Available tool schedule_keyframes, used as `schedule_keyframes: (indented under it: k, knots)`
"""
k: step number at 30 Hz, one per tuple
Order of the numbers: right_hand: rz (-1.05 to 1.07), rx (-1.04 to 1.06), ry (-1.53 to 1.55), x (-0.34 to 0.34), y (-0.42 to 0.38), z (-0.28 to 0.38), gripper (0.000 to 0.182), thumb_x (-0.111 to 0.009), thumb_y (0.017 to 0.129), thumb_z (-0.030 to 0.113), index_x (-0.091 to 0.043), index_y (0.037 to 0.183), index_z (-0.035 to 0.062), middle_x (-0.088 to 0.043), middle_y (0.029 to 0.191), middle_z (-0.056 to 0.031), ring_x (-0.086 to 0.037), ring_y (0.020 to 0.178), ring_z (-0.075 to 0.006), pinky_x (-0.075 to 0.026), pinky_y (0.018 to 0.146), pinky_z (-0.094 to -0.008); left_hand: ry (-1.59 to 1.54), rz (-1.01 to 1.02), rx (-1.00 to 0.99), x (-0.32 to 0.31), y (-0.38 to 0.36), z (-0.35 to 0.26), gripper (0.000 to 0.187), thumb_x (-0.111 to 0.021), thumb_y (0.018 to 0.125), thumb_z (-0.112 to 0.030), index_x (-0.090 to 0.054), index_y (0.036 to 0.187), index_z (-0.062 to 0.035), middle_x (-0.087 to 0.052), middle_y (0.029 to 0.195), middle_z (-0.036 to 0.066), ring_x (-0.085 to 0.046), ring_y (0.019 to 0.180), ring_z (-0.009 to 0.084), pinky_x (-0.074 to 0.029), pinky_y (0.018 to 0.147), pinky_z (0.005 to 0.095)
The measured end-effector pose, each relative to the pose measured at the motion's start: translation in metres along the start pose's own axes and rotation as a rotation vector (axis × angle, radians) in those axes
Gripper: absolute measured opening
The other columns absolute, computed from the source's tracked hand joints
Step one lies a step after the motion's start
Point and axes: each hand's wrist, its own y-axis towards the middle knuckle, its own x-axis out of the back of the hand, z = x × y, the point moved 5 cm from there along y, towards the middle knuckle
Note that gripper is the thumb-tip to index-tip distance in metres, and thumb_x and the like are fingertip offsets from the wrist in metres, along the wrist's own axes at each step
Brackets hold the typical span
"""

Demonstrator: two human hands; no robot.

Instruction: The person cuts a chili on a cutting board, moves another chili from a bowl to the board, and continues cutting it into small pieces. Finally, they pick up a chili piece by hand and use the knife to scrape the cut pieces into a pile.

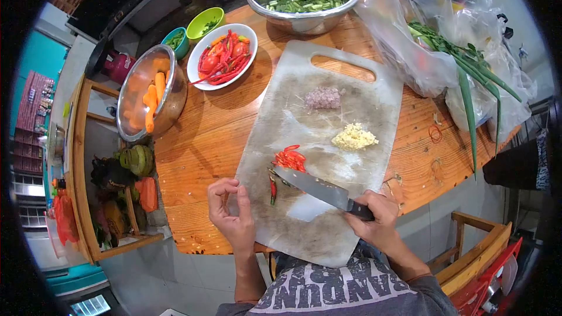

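My right hand [379,215] is closed around the black handle of a kitchen knife [316,187]. The blade lies low over the white cutting board [263,140], its tip beside a small pile of sliced red chili [290,159]. Just left of the blade is a dark red and green chili piece [273,190]. My left hand [231,210] hovers at the board's left edge, fingers loosely curled and thumb apart, with nothing visible in it. Farther up the board sit chopped shallot [323,98] and minced garlic [355,136], in separate heaps.
A white bowl of red chilies and tomatoes [222,58] stands left of the board, near a metal bowl of carrots [151,96]. At the back is a steel bowl of cut greens [304,0]. Plastic bags [421,58] with green onions [468,70] cover the right corner.
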Motion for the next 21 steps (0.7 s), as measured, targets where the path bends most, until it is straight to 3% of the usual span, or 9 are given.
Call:
schedule_keyframes:
  k: [3,6,12,16,18,20,21]
  knots:
    - [-0.084,-0.089,0.053,-0.002,0.006,0.005,0.024,-0.082,0.065,0.004,-0.064,0.081,0.0049,-0.06,0.068,-0.0081,-0.063,0.057,-0.0244,-0.047,0.051,-0.0333,0.033,0.016,0.004,0.0,0.0,0.0,0.011,-0.065,0.089,0.0,-0.055,0.091,-0.0028,-0.056,0.1,0.01,-0.055,0.099,0.0192,-0.045,0.093,0.0343]
    - [-0.028,-0.009,0.021,-0.001,0.004,0.003,0.024,-0.082,0.065,0.005,-0.063,0.081,0.0051,-0.062,0.069,-0.0084,-0.063,0.057,-0.0245,-0.047,0.051,-0.033,0.009,0.012,-0.003,0.0,0.0,0.002,0.011,-0.066,0.089,0.0,-0.055,0.09,-0.0029,-0.056,0.099,0.01,-0.055,0.098,0.019,-0.045,0.092,0.0343]
    - [0.042,-0.05,-0.047,0.0,0.001,-0.002,0.024,-0.082,0.067,0.008,-0.063,0.08,0.0053,-0.063,0.07,-0.0098,-0.063,0.056,-0.0245,-0.048,0.052,-0.032,-0.004,0.023,-0.007,-0.001,0.001,0.0,0.011,-0.064,0.09,0.0,-0.054,0.089,-0.0031,-0.057,0.098,0.01,-0.056,0.096,0.0186,-0.045,0.091,0.0331]
    - [-0.157,-0.215,0.279,-0.006,-0.006,-0.013,0.033,-0.083,0.075,0.007,-0.059,0.098,0.002,-0.065,0.072,-0.0084,-0.064,0.056,-0.0192,-0.05,0.054,-0.0298,-0.062,0.012,0.043,-0.001,0.002,0.006,0.012,-0.064,0.09,0.001,-0.053,0.088,-0.0033,-0.058,0.097,0.008,-0.056,0.094,0.0172,-0.045,0.091,0.0311]
    - [-0.104,-0.191,0.285,-0.004,-0.009,-0.017,0.04,-0.081,0.079,0.004,-0.055,0.11,0.0009,-0.066,0.08,-0.0068,-0.063,0.065,-0.0135,-0.051,0.061,-0.0252,-0.068,0.023,0.086,-0.002,0.001,0.004,0.013,-0.063,0.091,0.0,-0.052,0.085,-0.004,-0.058,0.097,0.007,-0.055,0.094,0.0161,-0.043,0.093,0.0294]
    - [-0.044,-0.188,0.242,0.0,-0.009,-0.016,0.042,-0.08,0.08,0.004,-0.053,0.113,0.0011,-0.065,0.083,-0.0072,-0.061,0.07,-0.0114,-0.049,0.064,-0.0228,0.045,0.069,-0.02,-0.003,0.002,-0.004,0.011,-0.066,0.089,-0.001,-0.056,0.085,-0.003,-0.06,0.097,0.007,-0.056,0.094,0.0164,-0.045,0.09,0.0296]
    - [0.004,-0.18,0.234,0.004,-0.005,-0.008,0.045,-0.074,0.083,-0.001,-0.053,0.122,-0.0003,-0.063,0.087,-0.0076,-0.058,0.073,-0.0104,-0.048,0.066,-0.0215,0.104,0.095,-0.074,-0.003,0.002,-0.008,0.01,-0.068,0.088,-0.002,-0.058,0.085,-0.0025,-0.061,0.097,0.008,-0.057,0.093,0.0165,-0.046,0.089,0.0297]
